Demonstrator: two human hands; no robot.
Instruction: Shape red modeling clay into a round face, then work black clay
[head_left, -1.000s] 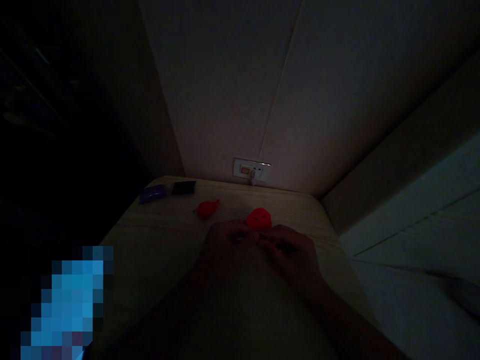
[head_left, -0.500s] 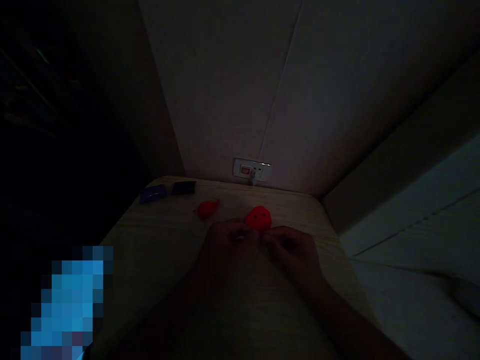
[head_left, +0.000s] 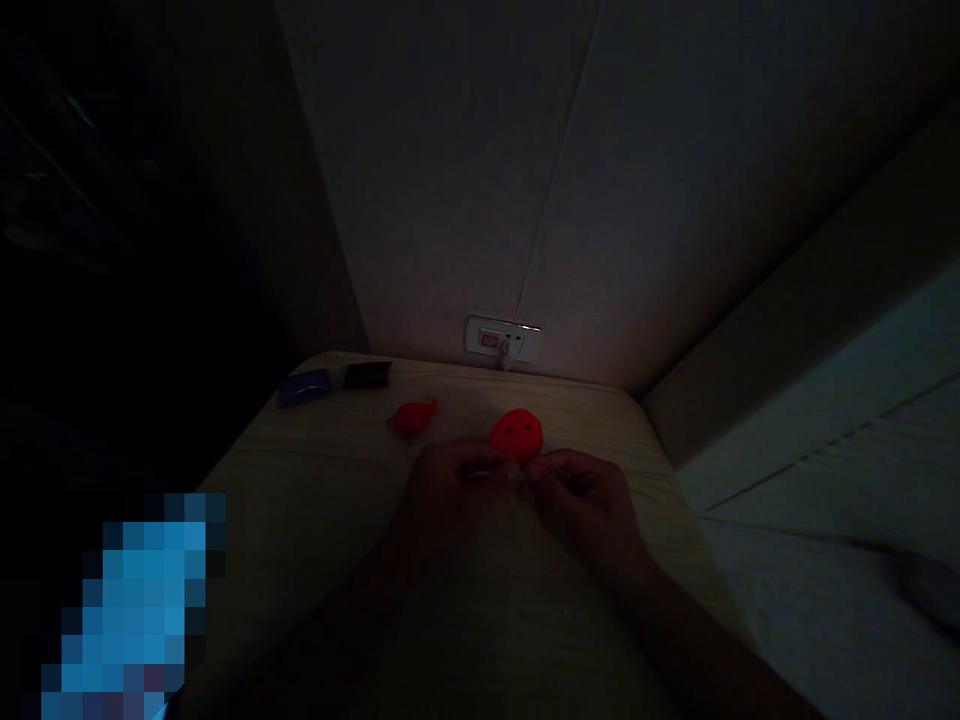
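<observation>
A bright red, rounded lump with two dark dots, like modelling clay, is at the far side of my fingertips. My left hand is closed, thumb and fingers pinched together at the lump's lower edge. My right hand is closed in a similar pinch, its fingertips almost meeting the left ones just below the lump. What lies between the fingertips is too dark and small to make out. To the left, a smaller red piece with a pointed end rests on the wooden tabletop.
A purple packet and a black packet lie at the table's back left corner. Behind the table, a wall socket with a plug is set in the wall. A pale panel stands on the right. The scene is very dim.
The fingertips of both hands have shifted very slightly around the lower edge of the red lump. The packets and the smaller red piece stay in place.
</observation>
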